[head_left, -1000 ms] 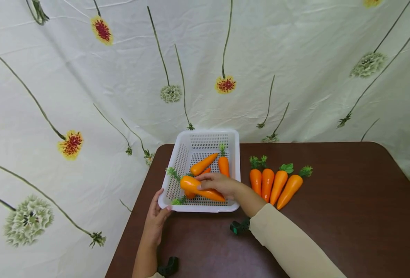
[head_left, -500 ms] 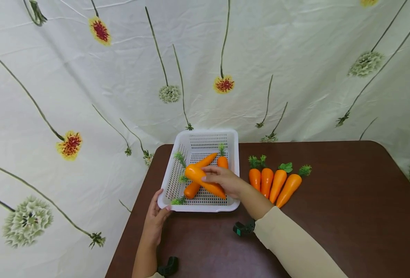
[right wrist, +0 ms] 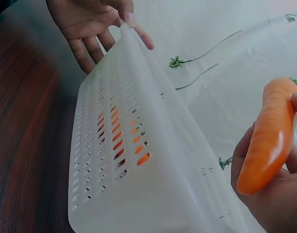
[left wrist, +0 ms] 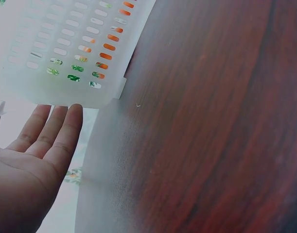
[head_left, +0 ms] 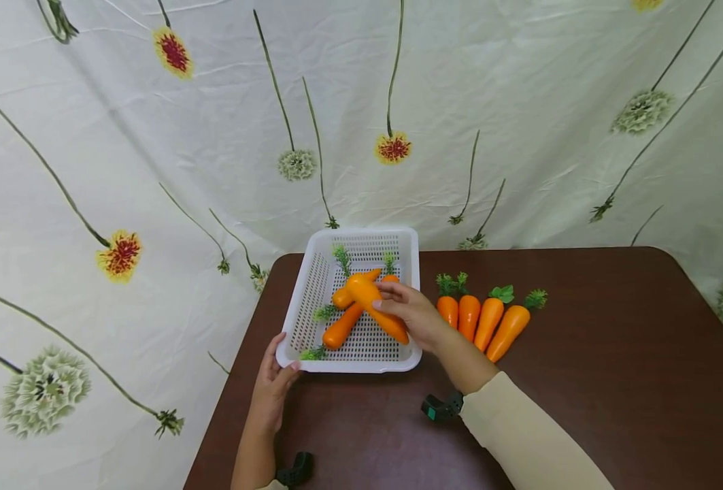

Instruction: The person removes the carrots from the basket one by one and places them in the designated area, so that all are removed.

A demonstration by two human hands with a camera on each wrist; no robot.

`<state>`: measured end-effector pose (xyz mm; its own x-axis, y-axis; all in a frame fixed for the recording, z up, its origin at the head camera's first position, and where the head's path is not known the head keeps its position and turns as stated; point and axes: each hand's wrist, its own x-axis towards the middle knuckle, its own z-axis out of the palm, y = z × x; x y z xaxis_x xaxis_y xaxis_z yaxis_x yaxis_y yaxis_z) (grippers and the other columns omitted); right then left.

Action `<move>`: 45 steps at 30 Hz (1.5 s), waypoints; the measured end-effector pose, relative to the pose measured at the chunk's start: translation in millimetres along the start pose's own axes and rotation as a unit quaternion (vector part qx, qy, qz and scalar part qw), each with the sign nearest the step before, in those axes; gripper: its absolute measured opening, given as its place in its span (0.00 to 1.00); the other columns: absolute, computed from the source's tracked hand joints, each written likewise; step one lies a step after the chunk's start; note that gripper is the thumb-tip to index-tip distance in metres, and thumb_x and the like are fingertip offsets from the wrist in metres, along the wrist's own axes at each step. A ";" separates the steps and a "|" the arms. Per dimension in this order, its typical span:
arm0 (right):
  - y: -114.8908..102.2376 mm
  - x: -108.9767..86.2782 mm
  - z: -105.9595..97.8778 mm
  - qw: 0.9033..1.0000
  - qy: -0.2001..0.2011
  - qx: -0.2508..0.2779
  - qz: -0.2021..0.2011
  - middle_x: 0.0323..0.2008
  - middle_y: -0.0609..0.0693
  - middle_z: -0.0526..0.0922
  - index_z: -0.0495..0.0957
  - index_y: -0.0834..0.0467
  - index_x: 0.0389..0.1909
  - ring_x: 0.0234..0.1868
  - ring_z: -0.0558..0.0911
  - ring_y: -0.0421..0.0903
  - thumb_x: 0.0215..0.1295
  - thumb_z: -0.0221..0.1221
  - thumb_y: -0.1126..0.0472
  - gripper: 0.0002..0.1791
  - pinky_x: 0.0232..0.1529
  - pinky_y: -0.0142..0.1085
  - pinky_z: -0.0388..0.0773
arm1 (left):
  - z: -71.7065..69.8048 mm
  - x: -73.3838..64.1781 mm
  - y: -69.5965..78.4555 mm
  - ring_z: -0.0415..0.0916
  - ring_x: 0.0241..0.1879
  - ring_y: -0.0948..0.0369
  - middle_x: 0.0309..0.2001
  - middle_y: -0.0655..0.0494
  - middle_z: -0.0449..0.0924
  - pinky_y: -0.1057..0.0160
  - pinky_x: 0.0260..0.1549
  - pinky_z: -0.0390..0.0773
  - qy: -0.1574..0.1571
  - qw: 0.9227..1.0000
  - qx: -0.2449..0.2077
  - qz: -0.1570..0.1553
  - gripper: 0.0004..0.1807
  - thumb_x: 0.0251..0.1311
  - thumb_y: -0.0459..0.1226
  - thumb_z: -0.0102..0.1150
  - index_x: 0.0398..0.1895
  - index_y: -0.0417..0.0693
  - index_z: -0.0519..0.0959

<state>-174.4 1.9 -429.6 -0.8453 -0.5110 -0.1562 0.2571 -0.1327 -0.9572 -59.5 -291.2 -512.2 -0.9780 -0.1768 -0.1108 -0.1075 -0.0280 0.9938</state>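
Observation:
My right hand (head_left: 417,318) holds an orange carrot (head_left: 364,292) with a leafy green top over a white perforated plastic basket (head_left: 349,366). Up close in the right wrist view, the carrot (right wrist: 270,141) is smooth and glossy, lying between thumb and fingers. Below it in the basket lies a carrot (head_left: 339,332) pointing up and right, with others partly covered by the held one and my hand. At the basket's near left corner my left hand (head_left: 271,388) grips the rim, thumb on top. From the left wrist, those fingers (left wrist: 63,136) reach the basket wall (left wrist: 65,94).
Right of the basket, several carrots (head_left: 490,320) lie side by side on the dark brown table (head_left: 612,354), green tops away from me. A white flower-print cloth (head_left: 496,82) hangs behind the table. Each wrist wears a dark band (head_left: 442,407).
The carrot in my right hand has risen up and to the right, turning so its leafy end points farther away. More of the carrot beneath shows. My left hand stays at the corner.

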 end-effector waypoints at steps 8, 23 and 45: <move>-2.7 -9.7 -12.9 0.999 0.045 -0.007 -0.019 0.62 0.57 0.75 0.67 0.57 0.71 0.55 0.78 0.45 0.71 0.59 0.60 0.29 0.56 0.34 0.77 | 0.2 0.9 -0.5 0.77 0.56 0.66 0.75 0.47 0.60 0.72 0.53 0.78 -0.002 1.000 0.002 0.002 0.37 0.71 0.33 0.54 0.79 0.61 0.53; 7.0 -30.7 -43.7 0.994 0.112 -0.005 -0.015 0.67 0.56 0.72 0.67 0.55 0.72 0.59 0.76 0.48 0.73 0.58 0.58 0.28 0.56 0.33 0.77 | 0.9 1.2 0.0 0.76 0.57 0.63 0.75 0.47 0.60 0.73 0.53 0.78 0.006 1.000 0.005 0.002 0.36 0.71 0.33 0.54 0.78 0.61 0.54; 32.9 -70.4 -92.5 0.970 0.239 0.038 0.005 0.59 0.44 0.71 0.60 0.58 0.75 0.52 0.77 0.34 0.75 0.56 0.58 0.31 0.54 0.24 0.75 | 0.7 1.4 -2.1 0.77 0.55 0.67 0.75 0.49 0.60 0.72 0.52 0.79 -0.001 1.000 -0.006 0.000 0.37 0.71 0.33 0.54 0.79 0.61 0.53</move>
<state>-149.8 112.0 -472.6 -0.9584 -0.0624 -0.2785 0.2854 -0.2018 -0.9369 -60.8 -290.7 -514.5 -0.9785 -0.1743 -0.1098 -0.1043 -0.0402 0.9937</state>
